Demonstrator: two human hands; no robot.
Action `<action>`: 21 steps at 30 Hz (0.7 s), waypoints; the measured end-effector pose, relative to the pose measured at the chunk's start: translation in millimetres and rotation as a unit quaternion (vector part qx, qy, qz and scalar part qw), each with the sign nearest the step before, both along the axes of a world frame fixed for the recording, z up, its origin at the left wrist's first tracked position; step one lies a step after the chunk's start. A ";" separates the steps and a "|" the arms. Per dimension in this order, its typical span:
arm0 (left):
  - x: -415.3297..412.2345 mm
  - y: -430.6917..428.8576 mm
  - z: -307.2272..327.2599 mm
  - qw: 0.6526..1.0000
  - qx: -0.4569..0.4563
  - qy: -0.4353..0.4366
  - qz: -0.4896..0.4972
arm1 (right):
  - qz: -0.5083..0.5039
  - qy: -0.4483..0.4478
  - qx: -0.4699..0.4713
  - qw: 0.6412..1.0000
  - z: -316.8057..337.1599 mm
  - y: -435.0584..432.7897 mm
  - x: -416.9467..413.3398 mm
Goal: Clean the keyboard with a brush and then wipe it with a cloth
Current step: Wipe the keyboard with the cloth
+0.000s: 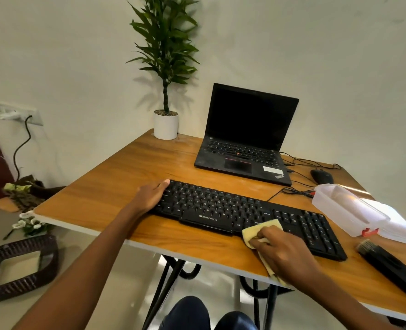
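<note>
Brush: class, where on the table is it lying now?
In the head view the black brush lies at the right front edge of the table, right of the keyboard and in front of the clear plastic box.

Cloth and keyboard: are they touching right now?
Touching. The head view shows the cloth, gripped by the right hand, lying on the keyboard near its front edge.

Bare forearms [94,256] run to the bare left hand [153,195] and right hand [282,252], and below the worktop [116,186] show knees [187,313] in dark blue trousers [235,321].
</note>
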State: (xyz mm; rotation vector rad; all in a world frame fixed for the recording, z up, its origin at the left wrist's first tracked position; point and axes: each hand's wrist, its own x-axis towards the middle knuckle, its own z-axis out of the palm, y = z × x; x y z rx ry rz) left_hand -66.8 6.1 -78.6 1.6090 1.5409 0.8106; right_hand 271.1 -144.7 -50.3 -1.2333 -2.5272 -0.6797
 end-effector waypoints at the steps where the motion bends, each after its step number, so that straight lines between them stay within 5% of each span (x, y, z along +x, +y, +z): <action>1: 1.0 -0.4 0.1 1.000 -0.001 0.000 -0.003 | 0.002 -0.016 -0.011 1.000 7.2 2.9 -13.2; 10: 6.7 -12.8 13.5 0.993 0.084 0.087 -0.007 | 0.090 -0.102 0.022 0.990 11.4 19.9 -32.6; 21: 6.0 -6.0 8.8 0.991 0.091 0.095 -0.010 | 0.160 -0.117 0.024 0.980 11.6 42.1 -97.5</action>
